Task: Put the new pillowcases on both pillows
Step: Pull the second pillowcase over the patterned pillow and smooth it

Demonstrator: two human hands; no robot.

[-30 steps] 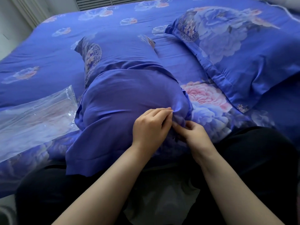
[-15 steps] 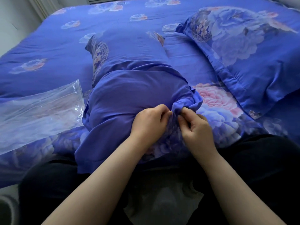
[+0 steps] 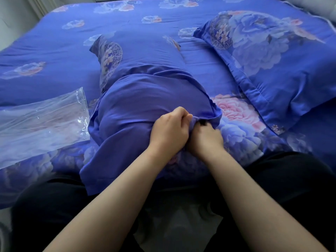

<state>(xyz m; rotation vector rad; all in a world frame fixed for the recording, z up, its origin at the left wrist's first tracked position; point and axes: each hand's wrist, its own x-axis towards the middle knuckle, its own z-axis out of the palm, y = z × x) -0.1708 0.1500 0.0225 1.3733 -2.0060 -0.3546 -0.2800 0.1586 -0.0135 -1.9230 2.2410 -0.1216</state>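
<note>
The right hand [image 3: 206, 138] has pushed into the pillowcase [image 3: 145, 113] opening, fingertips hidden under the fabric, grip unclear. The left hand [image 3: 170, 131] grips the hem beside it. The near pillow [image 3: 145, 57] lies mid-bed; another pillow [image 3: 272, 66] lies far right.

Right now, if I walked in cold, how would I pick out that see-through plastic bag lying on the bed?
Start from the big bed under its blue flowered cover, then find the pillow in the middle that both hands work on. Just left of it, near the bed's front edge, lies the plastic bag, flat and crinkled. It is the only clear, shiny thing there; everything round it is blue cloth.
</note>
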